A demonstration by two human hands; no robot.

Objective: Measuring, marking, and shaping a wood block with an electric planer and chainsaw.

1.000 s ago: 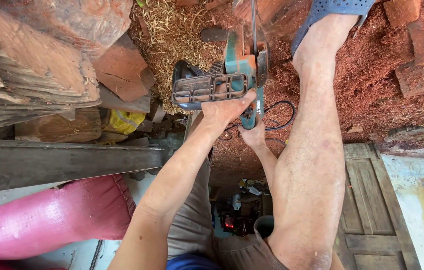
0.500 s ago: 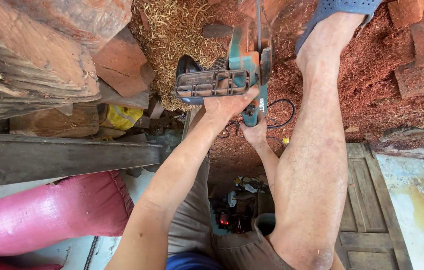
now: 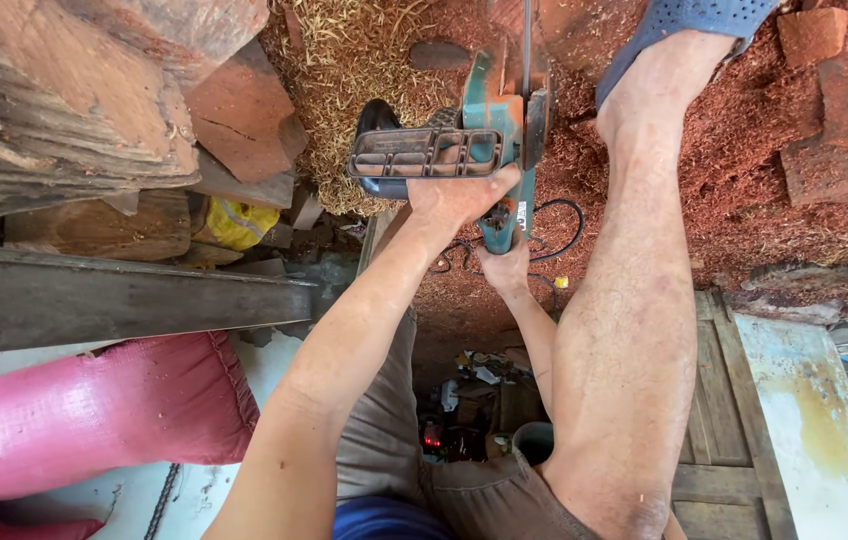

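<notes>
The ground [image 3: 744, 215] fills the upper centre and right of the frame, covered in reddish sawdust. A heap of pale yellow wood shavings [image 3: 349, 75] lies at upper centre. Reddish wood blocks [image 3: 829, 150] rest at upper right, and rough split logs [image 3: 64, 100] at upper left. A wooden pallet [image 3: 719, 420] lies at lower right, a pink sack [image 3: 84, 415] at lower left.

The chainsaw's [image 3: 474, 140] guide bar [image 3: 527, 40] runs out past the top edge, so its tip and whatever it meets cannot be seen. The left hand [image 3: 459, 195] covers the front handle; the right hand [image 3: 506, 268] is mostly hidden behind the saw's rear grip, fingers out of sight. The blue sandal [image 3: 689, 20] is cut off at the top. The clutter [image 3: 469, 400] between the legs is too small to identify.
</notes>
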